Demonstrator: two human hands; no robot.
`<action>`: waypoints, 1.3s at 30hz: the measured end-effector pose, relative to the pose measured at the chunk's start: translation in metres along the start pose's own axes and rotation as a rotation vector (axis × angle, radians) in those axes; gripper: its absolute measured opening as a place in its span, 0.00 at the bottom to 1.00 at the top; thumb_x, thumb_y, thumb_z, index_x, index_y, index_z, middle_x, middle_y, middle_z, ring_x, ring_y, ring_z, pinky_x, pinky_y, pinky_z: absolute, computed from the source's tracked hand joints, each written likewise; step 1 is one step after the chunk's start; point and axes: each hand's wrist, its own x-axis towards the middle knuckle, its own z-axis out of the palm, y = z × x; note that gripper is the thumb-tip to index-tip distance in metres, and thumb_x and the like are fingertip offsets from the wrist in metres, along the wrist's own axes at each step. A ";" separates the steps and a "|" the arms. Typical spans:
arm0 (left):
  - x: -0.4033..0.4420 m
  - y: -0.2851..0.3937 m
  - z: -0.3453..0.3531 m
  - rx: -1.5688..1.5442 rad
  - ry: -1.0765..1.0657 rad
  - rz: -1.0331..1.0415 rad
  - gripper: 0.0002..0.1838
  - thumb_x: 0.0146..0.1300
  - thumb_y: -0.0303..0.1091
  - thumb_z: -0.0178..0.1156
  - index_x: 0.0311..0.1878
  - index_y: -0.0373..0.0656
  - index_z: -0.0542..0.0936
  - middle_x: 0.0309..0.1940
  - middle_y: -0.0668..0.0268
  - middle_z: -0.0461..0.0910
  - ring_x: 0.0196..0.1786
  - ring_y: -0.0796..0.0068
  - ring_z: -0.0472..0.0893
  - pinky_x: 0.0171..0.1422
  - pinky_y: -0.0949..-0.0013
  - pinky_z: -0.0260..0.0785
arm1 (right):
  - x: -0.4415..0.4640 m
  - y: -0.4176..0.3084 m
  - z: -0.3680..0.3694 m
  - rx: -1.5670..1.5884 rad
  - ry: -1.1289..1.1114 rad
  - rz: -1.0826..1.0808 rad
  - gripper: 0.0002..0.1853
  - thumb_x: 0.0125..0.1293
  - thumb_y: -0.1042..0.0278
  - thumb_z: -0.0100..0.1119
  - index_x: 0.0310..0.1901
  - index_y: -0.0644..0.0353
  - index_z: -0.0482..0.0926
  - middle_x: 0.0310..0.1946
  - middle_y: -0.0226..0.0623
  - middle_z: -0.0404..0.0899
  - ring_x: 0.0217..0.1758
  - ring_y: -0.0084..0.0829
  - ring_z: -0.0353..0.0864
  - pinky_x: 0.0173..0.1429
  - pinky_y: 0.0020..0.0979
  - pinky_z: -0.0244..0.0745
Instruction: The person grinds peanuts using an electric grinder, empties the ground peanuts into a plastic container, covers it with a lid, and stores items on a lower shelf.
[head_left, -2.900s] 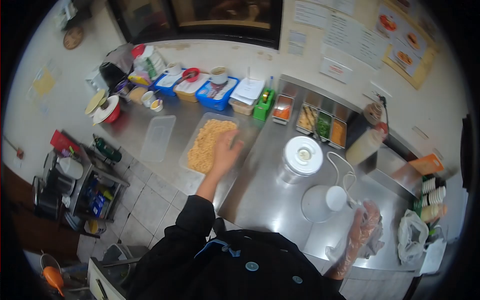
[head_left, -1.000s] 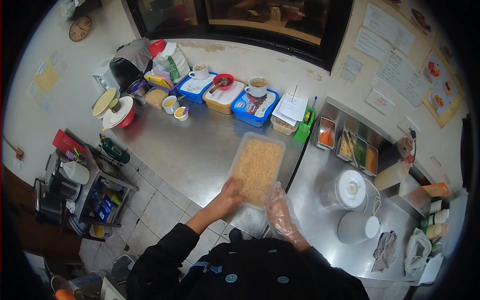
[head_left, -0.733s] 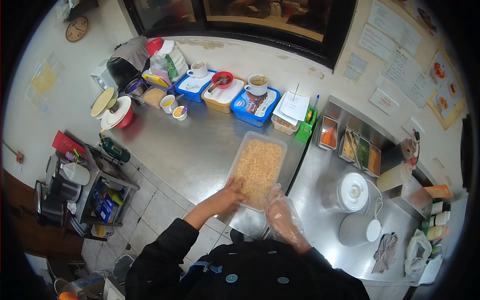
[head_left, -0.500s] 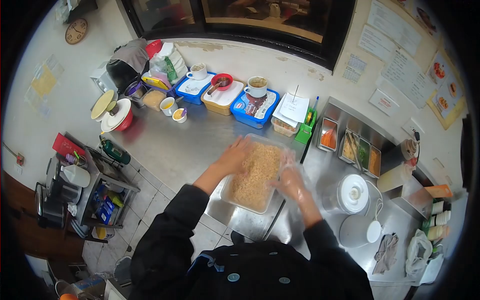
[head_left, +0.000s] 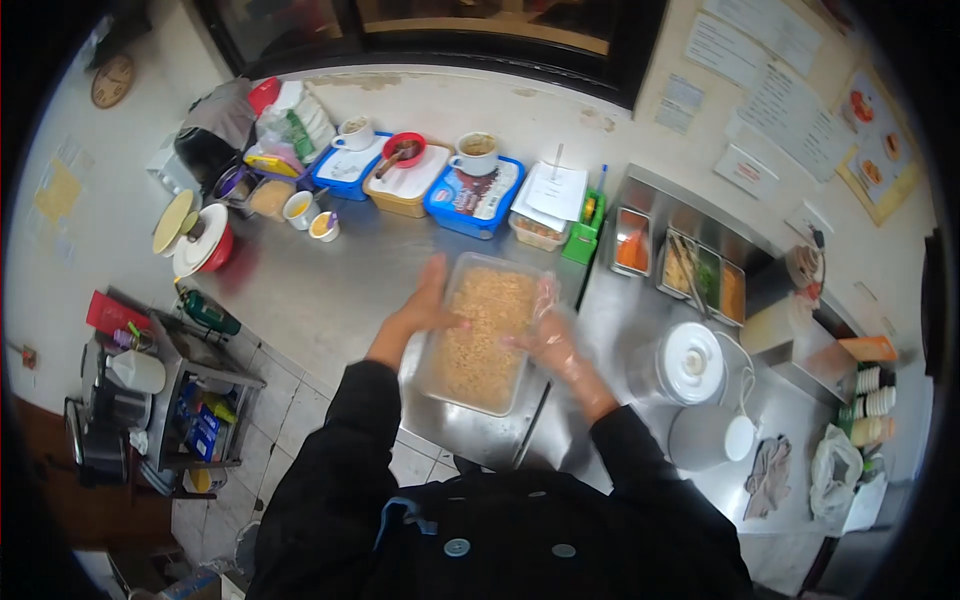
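A clear rectangular plastic container sits on the steel counter, filled with pale tan crumbly food. My left hand is bare and open at the container's left side. Its fingers point upward and its thumb reaches over the crumbs. My right hand, in a clear plastic glove, is at the right edge with fingers spread, thumb over the crumbs. Whether either hand presses on the container is unclear. Film or a lid over the food cannot be made out.
Behind stand a blue tub, a red bowl and mugs. Metal trays with food lie right of a green holder. A white-lidded canister and a grey cloth are at right. A cart stands left.
My left hand has moved off the crumbs to the container's left side. My right hand stays at the right edge. The whole view has shifted slightly.
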 end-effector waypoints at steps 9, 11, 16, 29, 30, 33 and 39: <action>-0.249 -0.004 0.082 -0.279 0.403 -0.148 0.23 0.70 0.41 0.52 0.63 0.37 0.70 0.56 0.54 0.74 0.61 0.62 0.71 0.65 0.65 0.64 | -0.146 -0.036 0.001 0.072 -0.127 0.257 0.41 0.68 0.56 0.52 0.71 0.73 0.45 0.73 0.65 0.42 0.78 0.54 0.40 0.78 0.41 0.38; -0.277 0.006 0.093 -0.598 0.467 -0.516 0.22 0.69 0.40 0.54 0.61 0.38 0.72 0.55 0.57 0.74 0.57 0.66 0.72 0.63 0.66 0.66 | -0.163 -0.006 -0.018 -0.165 0.185 0.219 0.36 0.69 0.61 0.50 0.71 0.74 0.49 0.73 0.64 0.43 0.78 0.55 0.41 0.78 0.43 0.37; -0.229 0.020 0.097 -0.724 0.681 -0.493 0.21 0.61 0.42 0.66 0.54 0.41 0.77 0.52 0.62 0.70 0.48 0.73 0.72 0.48 0.69 0.69 | -0.153 0.010 -0.021 -0.400 0.097 0.284 0.33 0.72 0.60 0.46 0.71 0.71 0.51 0.73 0.60 0.48 0.78 0.52 0.43 0.79 0.41 0.38; -0.328 0.045 0.102 -1.833 0.589 -0.596 0.26 0.57 0.37 0.56 0.59 0.36 0.70 0.51 0.56 0.78 0.55 0.58 0.77 0.59 0.54 0.71 | -0.115 0.007 -0.046 -0.038 -0.016 0.054 0.30 0.72 0.58 0.49 0.70 0.67 0.59 0.70 0.51 0.60 0.74 0.46 0.56 0.75 0.42 0.52; -0.337 0.044 0.107 -1.827 0.599 -0.608 0.26 0.57 0.37 0.56 0.59 0.36 0.70 0.51 0.56 0.78 0.55 0.58 0.77 0.59 0.54 0.71 | -0.103 0.001 -0.040 -0.323 -0.131 -0.018 0.33 0.70 0.56 0.50 0.70 0.68 0.58 0.70 0.52 0.59 0.75 0.49 0.55 0.76 0.44 0.50; -0.355 0.046 0.114 -1.783 0.692 -0.523 0.36 0.51 0.42 0.56 0.63 0.33 0.67 0.59 0.52 0.73 0.63 0.52 0.72 0.65 0.46 0.66 | -0.074 -0.007 -0.002 -0.946 -0.387 -0.146 0.35 0.68 0.51 0.49 0.70 0.67 0.58 0.71 0.52 0.59 0.75 0.53 0.52 0.77 0.49 0.44; -0.442 0.066 0.091 -1.660 1.140 -0.499 0.38 0.49 0.43 0.55 0.64 0.31 0.66 0.60 0.51 0.72 0.63 0.52 0.72 0.69 0.52 0.62 | -0.128 -0.089 0.111 -0.733 -0.417 -0.177 0.34 0.68 0.48 0.46 0.69 0.63 0.61 0.72 0.51 0.55 0.76 0.53 0.49 0.78 0.52 0.36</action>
